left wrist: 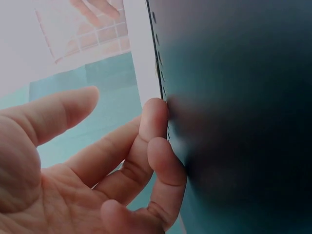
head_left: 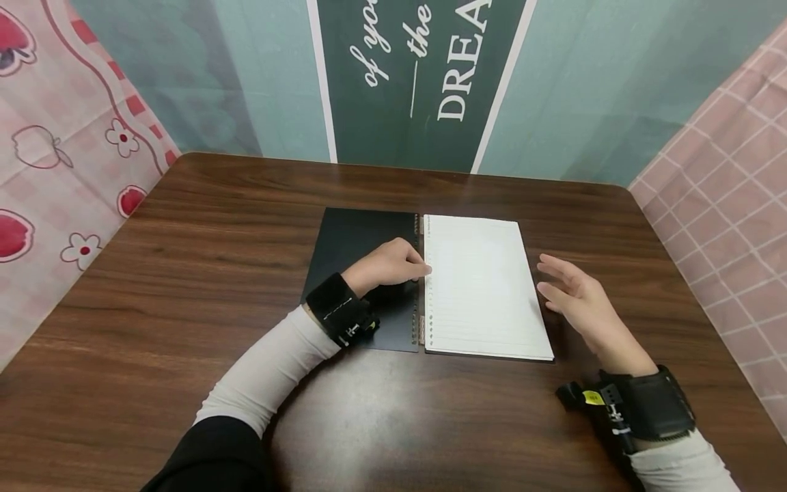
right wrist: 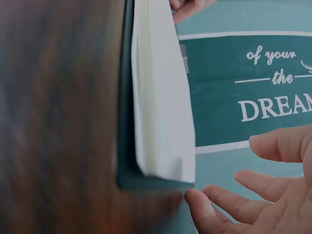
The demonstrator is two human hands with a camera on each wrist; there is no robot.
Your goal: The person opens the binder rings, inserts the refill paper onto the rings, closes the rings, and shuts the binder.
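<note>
A loose-leaf notebook lies spread on the table, its black cover (head_left: pixel 350 236) to the left and a stack of white lined pages (head_left: pixel 486 294) to the right. Small holes run down the pages' inner edge beside the spine (head_left: pixel 421 331). Over the cover, my left hand (head_left: pixel 387 265) reaches to the spine, fingertips at the perforated inner edge. In the left wrist view its bent fingers (left wrist: pixel 163 156) rest against the dark cover, with the thumb held apart. Just off the pages' right edge, my right hand (head_left: pixel 578 301) hovers with fingers spread, holding nothing.
The brown wooden table (head_left: pixel 203 273) extends around the notebook. Behind it hangs a teal cloth (head_left: pixel 590 89) with white lettering. Pink patterned cloths stand at the left (head_left: pixel 55 164) and right (head_left: pixel 732 205). Each wrist wears a black strap.
</note>
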